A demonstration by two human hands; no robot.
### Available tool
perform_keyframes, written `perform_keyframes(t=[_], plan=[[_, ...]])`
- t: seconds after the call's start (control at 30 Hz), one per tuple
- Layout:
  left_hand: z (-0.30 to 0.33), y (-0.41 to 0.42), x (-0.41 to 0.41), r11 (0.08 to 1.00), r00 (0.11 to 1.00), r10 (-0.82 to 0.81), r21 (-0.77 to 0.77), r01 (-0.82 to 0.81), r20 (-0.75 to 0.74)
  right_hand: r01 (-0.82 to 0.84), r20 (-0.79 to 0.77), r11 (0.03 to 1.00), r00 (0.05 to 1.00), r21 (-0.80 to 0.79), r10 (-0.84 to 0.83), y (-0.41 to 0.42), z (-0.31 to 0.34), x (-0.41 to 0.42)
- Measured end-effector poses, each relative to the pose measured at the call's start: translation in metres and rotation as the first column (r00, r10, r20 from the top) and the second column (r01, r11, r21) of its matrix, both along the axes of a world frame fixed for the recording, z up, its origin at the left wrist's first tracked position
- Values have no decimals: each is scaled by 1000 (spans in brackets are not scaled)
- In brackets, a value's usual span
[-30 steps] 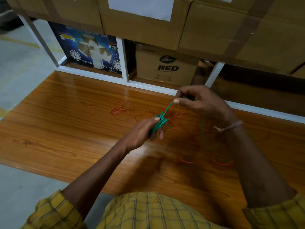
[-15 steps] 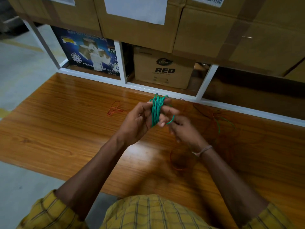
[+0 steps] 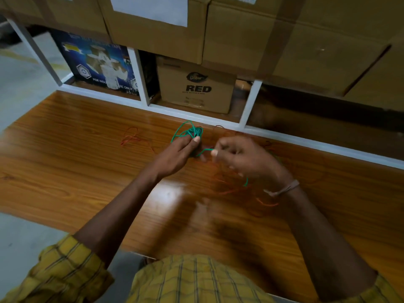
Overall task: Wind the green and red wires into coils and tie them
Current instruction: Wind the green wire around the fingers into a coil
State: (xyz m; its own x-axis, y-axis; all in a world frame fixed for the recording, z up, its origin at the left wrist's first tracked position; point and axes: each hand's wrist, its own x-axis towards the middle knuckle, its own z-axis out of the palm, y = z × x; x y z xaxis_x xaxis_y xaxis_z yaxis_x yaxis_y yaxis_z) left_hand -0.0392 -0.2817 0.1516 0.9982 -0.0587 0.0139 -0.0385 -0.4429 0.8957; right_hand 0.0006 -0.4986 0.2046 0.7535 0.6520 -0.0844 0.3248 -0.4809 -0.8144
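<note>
A small coil of green wire point(image 3: 189, 132) sticks out above my left hand point(image 3: 177, 155), which grips its lower part over the wooden table point(image 3: 72, 162). A free green strand runs from the coil to my right hand point(image 3: 242, 161), pinched between thumb and fingers. More green wire shows below that hand. Loose red wire point(image 3: 236, 189) lies tangled on the table under and right of my right hand. A short red wire loop point(image 3: 130, 137) lies left of my hands.
White shelf frame point(image 3: 196, 117) borders the table's far edge. Cardboard boxes fill the shelf, one marked RED point(image 3: 196, 88), with a blue printed box point(image 3: 98, 66) to its left. Large cartons point(image 3: 262, 29) sit above. Grey floor lies at the left.
My left hand turned the green coil so it points away from me. My right hand moved right and up, pulling a green strand out from the coil.
</note>
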Motion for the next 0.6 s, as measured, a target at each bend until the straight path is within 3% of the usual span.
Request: perform_keyframes(t=[0.2, 0.3, 0.4, 0.5, 0.6], plan=[[-9, -20, -24, 972, 997, -67, -229, 59, -25, -2, -222, 939, 971, 343, 83, -27, 28, 42], [-13, -27, -32, 948, 994, -106, -306, 88, -40, 118, -433, 847, 890, 518, 140, -27, 26, 62], [-2, -32, -37, 930, 991, -128, -350, 110, -29, 236, -545, 778, 823, 583, 159, -17, 11, 84], [13, -30, -38, 874, 967, -247, -444, 198, -55, 293, -538, 764, 839, 575, 84, -4, -10, 99], [25, -26, -37, 782, 952, -307, -568, 257, 7, 255, -349, 862, 932, 438, -99, 12, -36, 98]])
